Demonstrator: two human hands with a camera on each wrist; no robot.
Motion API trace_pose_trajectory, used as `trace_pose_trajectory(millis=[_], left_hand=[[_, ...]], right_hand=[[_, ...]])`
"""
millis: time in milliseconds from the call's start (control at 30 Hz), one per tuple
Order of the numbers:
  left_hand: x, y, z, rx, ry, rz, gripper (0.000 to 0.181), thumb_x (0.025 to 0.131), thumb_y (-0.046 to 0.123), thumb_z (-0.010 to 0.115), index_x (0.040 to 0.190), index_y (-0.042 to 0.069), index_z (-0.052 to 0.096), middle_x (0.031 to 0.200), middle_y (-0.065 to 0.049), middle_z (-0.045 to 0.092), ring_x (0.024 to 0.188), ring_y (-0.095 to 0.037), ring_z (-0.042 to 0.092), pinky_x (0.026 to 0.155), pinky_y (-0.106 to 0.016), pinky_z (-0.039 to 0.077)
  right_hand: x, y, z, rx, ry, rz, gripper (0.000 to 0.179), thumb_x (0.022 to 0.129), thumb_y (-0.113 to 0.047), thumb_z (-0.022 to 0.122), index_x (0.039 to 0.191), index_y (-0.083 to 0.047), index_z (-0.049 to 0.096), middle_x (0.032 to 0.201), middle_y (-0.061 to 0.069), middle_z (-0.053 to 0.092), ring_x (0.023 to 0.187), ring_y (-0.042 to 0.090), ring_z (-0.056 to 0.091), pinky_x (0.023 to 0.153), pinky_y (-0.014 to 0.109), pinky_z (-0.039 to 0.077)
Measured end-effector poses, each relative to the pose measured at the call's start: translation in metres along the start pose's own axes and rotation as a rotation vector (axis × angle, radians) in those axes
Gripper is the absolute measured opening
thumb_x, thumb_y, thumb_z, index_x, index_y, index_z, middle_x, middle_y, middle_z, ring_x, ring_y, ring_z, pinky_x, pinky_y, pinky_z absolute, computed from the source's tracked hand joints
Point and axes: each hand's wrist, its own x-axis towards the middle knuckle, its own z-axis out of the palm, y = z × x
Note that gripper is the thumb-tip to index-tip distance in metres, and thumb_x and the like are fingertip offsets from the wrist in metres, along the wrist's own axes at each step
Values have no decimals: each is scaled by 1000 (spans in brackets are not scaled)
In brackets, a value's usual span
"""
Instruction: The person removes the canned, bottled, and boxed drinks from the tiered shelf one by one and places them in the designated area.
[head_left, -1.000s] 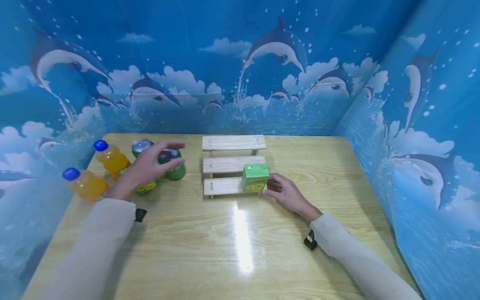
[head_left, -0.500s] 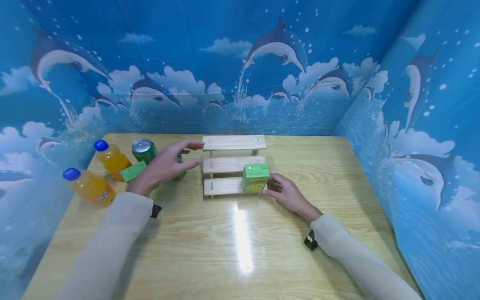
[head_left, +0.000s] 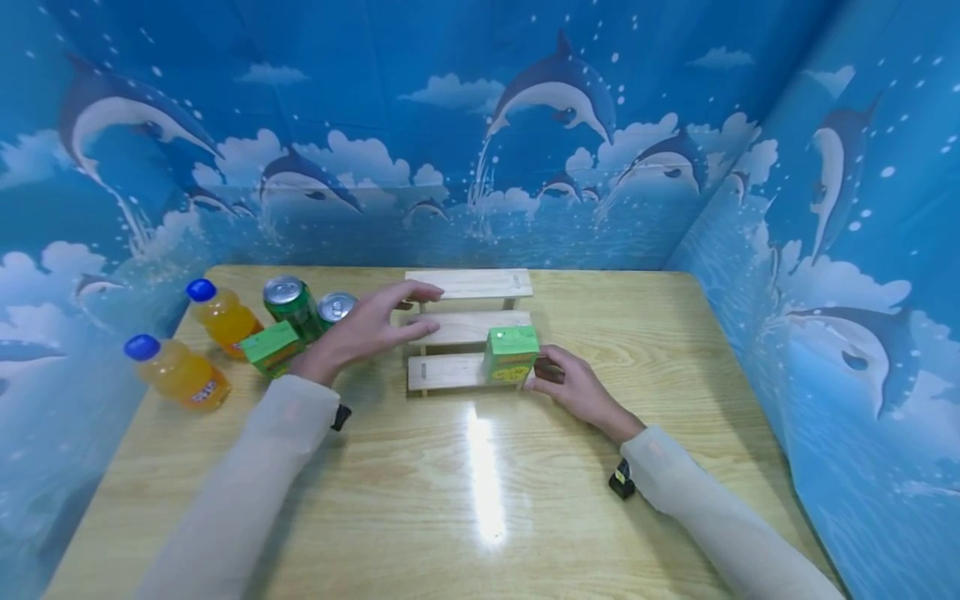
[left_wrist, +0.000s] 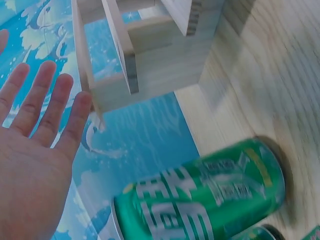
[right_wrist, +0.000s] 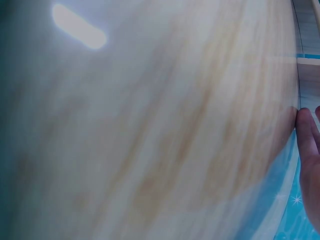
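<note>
A small three-step wooden rack point(head_left: 445, 372) stands at the middle back of the table. On the right end of its lowest step sits a green drink carton point(head_left: 512, 358), upright. My right hand point(head_left: 573, 387) is at that end of the rack, its fingertips at the rack's side next to the carton; in the right wrist view only the fingers point(right_wrist: 306, 135) show, fairly straight. With nothing in it, my left hand point(head_left: 371, 325) hovers by the rack's left end, fingers spread. Partly behind that hand is a green soda can point(head_left: 337, 305), seen large as a can point(left_wrist: 210, 192) in the left wrist view.
Left on the table stand a second green can point(head_left: 292, 304), another green carton point(head_left: 272, 346) and two orange drink bottles with blue caps, the rear bottle point(head_left: 225, 317) and the front bottle point(head_left: 183, 379). A dolphin-print curtain point(head_left: 480, 125) hangs around the table's back and sides.
My left hand has moved right, from over the cans to the rack's left end, uncovering the left carton and cans. The right hand and the carton on the rack have stayed put.
</note>
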Motion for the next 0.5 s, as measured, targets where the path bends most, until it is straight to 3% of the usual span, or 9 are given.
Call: trace_pose_trajectory(millis=[233, 500], left_hand=[[10, 6, 13, -44, -55, -12, 60, 102, 45, 77, 154, 21, 59, 156, -5, 62, 145, -29, 56, 122, -58, 49], [23, 14, 31, -74, -97, 14, 65, 100, 45, 80, 157, 22, 57, 157, -5, 61, 143, -27, 59, 123, -53, 49]], right_hand=[[0, 1, 0, 3, -3, 1, 58, 100, -21, 82, 152, -10, 59, 146, 16, 68, 138, 38, 66, 117, 49, 54], [1, 1, 0, -2, -3, -2, 58, 100, -22, 82, 152, -10, 59, 146, 16, 68, 137, 38, 66, 117, 48, 54]])
